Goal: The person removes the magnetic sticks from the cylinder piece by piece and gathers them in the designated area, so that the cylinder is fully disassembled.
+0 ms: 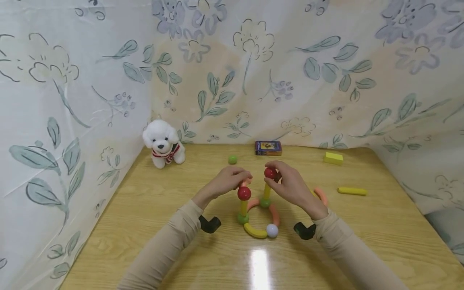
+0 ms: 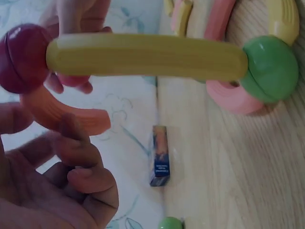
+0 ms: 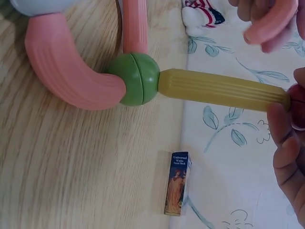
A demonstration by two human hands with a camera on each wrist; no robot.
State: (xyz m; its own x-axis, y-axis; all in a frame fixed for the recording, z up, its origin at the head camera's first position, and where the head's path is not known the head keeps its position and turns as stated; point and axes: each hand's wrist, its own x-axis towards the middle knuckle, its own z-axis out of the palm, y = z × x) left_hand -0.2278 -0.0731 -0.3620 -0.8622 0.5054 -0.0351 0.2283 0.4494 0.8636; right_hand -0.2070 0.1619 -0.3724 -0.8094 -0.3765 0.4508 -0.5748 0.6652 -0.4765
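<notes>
On the wooden table (image 1: 362,233) stands a toy frame of rods and balls. My right hand (image 1: 272,175) pinches a red ball (image 1: 270,173) (image 3: 298,108) on top of an upright yellow rod (image 1: 267,191) (image 3: 221,89), which rises from a green ball (image 1: 265,203) (image 3: 136,78). My left hand (image 1: 245,180) pinches a curved pink piece (image 2: 62,112) (image 3: 269,24) just above a second red ball (image 1: 244,193) (image 2: 21,57). That ball tops another yellow rod (image 1: 243,207) (image 2: 143,56) on a green ball (image 1: 243,218) (image 2: 269,69). At the base lie a curved yellow piece (image 1: 255,231), a white ball (image 1: 272,230) and a pink curve (image 1: 275,213).
A white plush dog (image 1: 164,143) sits at the back left. A card box (image 1: 268,148) lies by the back wall, with a loose green ball (image 1: 233,160) near it. A yellow block (image 1: 333,158), a yellow rod (image 1: 351,191) and a pink curve (image 1: 320,195) lie to the right. Floral cloth walls enclose the table.
</notes>
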